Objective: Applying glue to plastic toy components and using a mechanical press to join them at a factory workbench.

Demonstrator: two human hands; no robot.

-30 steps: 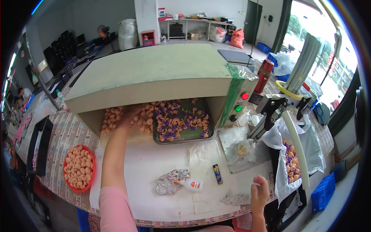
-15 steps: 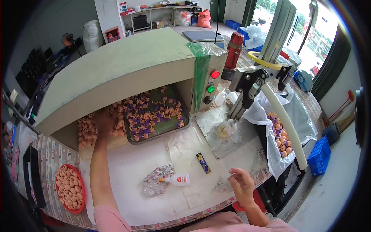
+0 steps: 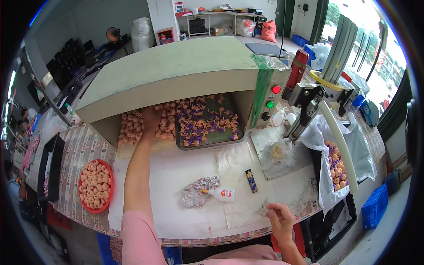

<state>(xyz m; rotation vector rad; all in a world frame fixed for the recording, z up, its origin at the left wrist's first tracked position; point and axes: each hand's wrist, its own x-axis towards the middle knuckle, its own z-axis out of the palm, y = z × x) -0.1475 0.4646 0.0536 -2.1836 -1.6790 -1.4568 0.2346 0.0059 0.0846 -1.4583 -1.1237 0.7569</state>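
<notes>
My left hand (image 3: 151,117) reaches under the hood of a pale green box-shaped machine (image 3: 172,66), in among round peach-coloured pieces like small doll heads (image 3: 131,126). Shadow and the pile hide its fingers, so its grip cannot be told. Beside it, a dark tray (image 3: 211,142) holds small peach-and-purple figure parts. My right hand (image 3: 281,217) hovers at the front right edge of the table, fingers curled toward the thumb; whether anything small sits between them is hidden. Crumpled clear plastic (image 3: 263,208) lies by its fingertips.
A red basin (image 3: 111,187) of peach heads stands left. Mid-table are a white squeeze bottle (image 3: 224,194), a crumpled patterned wrapper (image 3: 194,196) and a blue-and-gold strip (image 3: 251,181). A lever press (image 3: 304,110) rises at right, beside a lined bin (image 3: 329,190) of mixed pieces.
The view has shifted, so the whole scene sits farther right and shows more at the left. My left hand stays in the heads; my right hand's fingers look more curled.
</notes>
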